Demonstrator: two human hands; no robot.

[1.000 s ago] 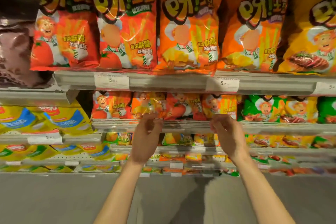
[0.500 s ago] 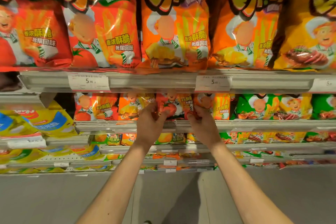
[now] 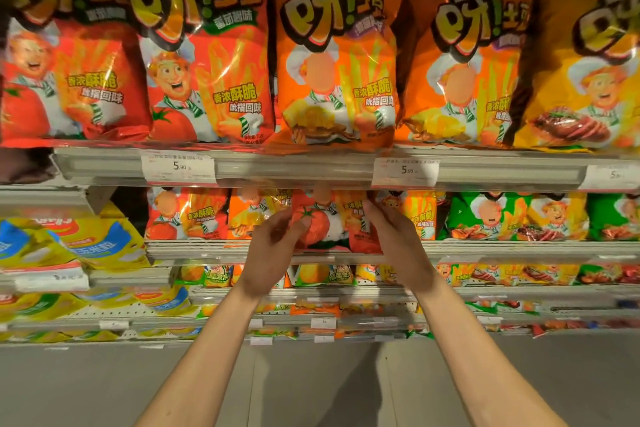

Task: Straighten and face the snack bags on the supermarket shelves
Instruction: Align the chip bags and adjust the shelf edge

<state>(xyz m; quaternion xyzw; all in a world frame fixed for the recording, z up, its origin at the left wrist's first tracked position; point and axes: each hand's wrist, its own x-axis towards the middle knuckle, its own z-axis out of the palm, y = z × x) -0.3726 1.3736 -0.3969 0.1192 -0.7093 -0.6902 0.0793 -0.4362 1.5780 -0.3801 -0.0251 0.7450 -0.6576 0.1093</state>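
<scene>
The red tomato snack bag [image 3: 323, 224] is held upright, long axis vertical, print facing outward, on the second shelf [image 3: 214, 248] under the price rail [image 3: 311, 170]. Its left edge is pinched by the left hand [image 3: 275, 246], thumb on the front; its right edge is gripped by the right hand [image 3: 398, 239]. Orange bags [image 3: 254, 215] crowd both sides; open room lies only forward.

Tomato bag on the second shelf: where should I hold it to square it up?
Hold the tomato bag by its two side edges, coming from the front, left hand and right hand on opposite sides. It stands upright, face out, wedged between neighbouring bags, so only those edges are free.
</scene>
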